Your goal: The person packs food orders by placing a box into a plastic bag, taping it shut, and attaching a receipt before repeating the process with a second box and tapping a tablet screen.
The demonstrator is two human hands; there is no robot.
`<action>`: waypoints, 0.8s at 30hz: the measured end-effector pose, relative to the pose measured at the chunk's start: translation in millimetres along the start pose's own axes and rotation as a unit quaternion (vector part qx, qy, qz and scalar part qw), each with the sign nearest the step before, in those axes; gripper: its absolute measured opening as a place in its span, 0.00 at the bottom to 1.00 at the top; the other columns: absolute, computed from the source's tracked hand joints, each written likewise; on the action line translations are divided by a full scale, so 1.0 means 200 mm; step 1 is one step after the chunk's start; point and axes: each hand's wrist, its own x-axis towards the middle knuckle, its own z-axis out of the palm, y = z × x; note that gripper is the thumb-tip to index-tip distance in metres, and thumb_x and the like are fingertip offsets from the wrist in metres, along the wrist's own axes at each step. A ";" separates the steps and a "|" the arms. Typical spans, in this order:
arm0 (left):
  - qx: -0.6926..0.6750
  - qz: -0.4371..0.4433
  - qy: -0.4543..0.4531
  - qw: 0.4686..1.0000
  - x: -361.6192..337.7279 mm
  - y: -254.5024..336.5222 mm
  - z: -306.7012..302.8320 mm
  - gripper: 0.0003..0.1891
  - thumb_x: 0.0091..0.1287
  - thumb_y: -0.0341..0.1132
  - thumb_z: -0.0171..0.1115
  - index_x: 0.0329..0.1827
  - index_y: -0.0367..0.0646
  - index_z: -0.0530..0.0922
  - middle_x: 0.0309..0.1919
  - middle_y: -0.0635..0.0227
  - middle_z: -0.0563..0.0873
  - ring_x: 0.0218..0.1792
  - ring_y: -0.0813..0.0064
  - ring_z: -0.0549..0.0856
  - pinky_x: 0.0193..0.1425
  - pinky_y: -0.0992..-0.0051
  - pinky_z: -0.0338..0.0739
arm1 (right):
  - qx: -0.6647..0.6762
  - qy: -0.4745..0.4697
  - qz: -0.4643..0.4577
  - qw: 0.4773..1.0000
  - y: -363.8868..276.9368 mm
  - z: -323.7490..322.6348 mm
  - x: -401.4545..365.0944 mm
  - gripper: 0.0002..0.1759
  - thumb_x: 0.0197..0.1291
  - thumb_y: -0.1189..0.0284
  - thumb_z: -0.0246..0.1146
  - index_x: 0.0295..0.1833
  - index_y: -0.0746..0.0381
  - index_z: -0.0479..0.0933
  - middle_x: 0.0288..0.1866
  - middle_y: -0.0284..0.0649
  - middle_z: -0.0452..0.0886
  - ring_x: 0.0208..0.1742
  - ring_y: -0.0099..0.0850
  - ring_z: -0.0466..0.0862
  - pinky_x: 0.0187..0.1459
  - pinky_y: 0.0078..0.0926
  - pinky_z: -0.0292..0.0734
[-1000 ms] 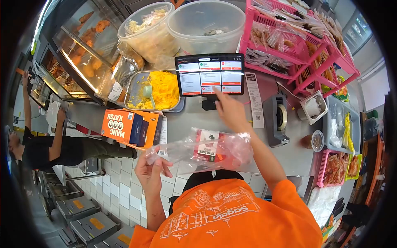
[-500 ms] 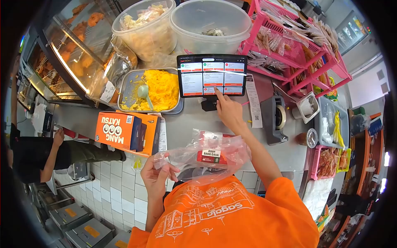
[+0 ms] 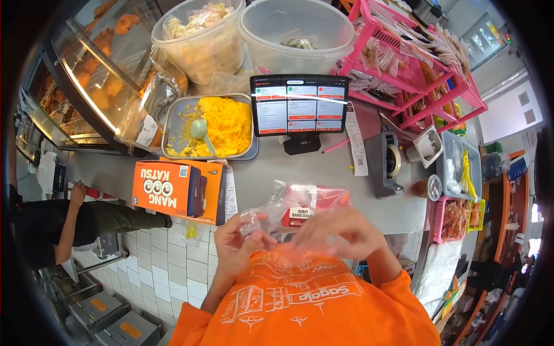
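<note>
My left hand [image 3: 241, 241] is closed, thumb against fingers, on the left end of a clear plastic bag [image 3: 270, 205]. Within or behind the clear film shows a red piece with a white label [image 3: 299, 213] reading "AYAM BANG DAVA". Over the bag's right part, close to my orange shirt, comes my right hand [image 3: 346, 233], its fingers smeared by motion. Beyond the bag a tablet [image 3: 300, 106] stands upright on a black base, its screen lit with order cards.
To the left lie orange "MANG KATSU" boxes [image 3: 164, 187] and a metal tray [image 3: 167, 135] of yellow food with a scoop [image 3: 200, 130]. Tubs [image 3: 294, 34] and pink racks [image 3: 398, 86] line the back; a tape dispenser [image 3: 384, 167] sits right. Another person [image 3: 43, 230] stands at far left.
My right hand has left the tablet screen and come back down to the bag. My left hand, still on the bag, has shifted slightly right.
</note>
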 end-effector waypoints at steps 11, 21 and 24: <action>-0.084 0.050 -0.082 0.992 0.15 0.07 0.07 0.09 0.67 0.24 0.56 0.44 0.25 0.76 0.28 0.55 0.85 0.27 0.70 0.87 0.28 0.78 0.82 | -0.710 0.014 0.196 0.676 -0.30 -0.10 -0.23 0.17 0.57 0.65 0.63 0.17 0.58 0.73 0.13 0.38 0.72 0.18 0.38 0.71 0.37 0.34 0.67; -0.060 0.164 -0.106 0.979 0.26 0.22 0.19 0.15 0.68 0.37 0.58 0.46 0.30 0.73 0.22 0.56 0.83 0.16 0.72 0.82 0.20 0.75 0.78 | -0.451 0.333 -0.105 0.822 -0.49 -0.29 -0.27 0.21 0.49 0.75 0.65 0.17 0.61 0.58 0.16 0.32 0.60 0.19 0.26 0.58 0.27 0.26 0.54; 0.060 0.138 -0.065 0.986 0.22 0.14 0.21 0.14 0.67 0.37 0.57 0.42 0.30 0.75 0.21 0.56 0.83 0.16 0.71 0.82 0.21 0.73 0.79 | -0.422 0.260 -0.069 0.866 -0.38 -0.34 -0.31 0.18 0.44 0.77 0.64 0.16 0.60 0.59 0.14 0.30 0.61 0.19 0.27 0.63 0.27 0.28 0.57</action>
